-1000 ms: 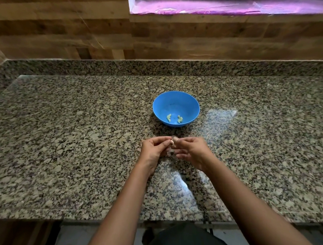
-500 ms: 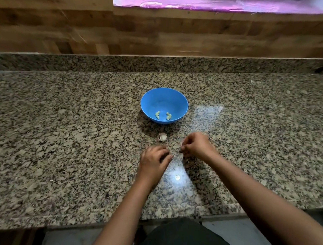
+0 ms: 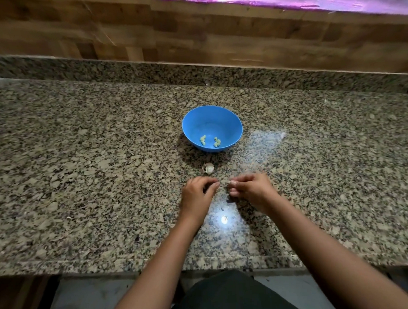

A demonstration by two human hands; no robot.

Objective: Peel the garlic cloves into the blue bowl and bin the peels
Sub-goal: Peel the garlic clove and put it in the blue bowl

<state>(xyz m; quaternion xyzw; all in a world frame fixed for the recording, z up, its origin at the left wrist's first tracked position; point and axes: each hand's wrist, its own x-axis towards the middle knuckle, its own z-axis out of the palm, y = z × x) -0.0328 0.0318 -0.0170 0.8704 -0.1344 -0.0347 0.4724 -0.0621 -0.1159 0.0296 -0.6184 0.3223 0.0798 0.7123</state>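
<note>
In front of the blue bowl (image 3: 211,123) holding peeled cloves (image 3: 203,140) lies a garlic piece (image 3: 208,168), and nearer the person the left hand (image 3: 196,195) and right hand (image 3: 252,190) curl their fingers, though blur hides whether either grips anything.

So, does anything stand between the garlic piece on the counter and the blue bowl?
Nothing visible does. The garlic piece lies just in front of the blue bowl, with only bare counter between them. The left hand and right hand are on its near side.

Bowl (image 3: 232,127) sits mid counter (image 3: 81,159) w/ peeled cloves (image 3: 203,140) in it. Garlic piece (image 3: 208,168) on the counter just in front, btwn bowl & left hand (image 3: 196,196) / right hand (image 3: 251,189), side by side.
</note>
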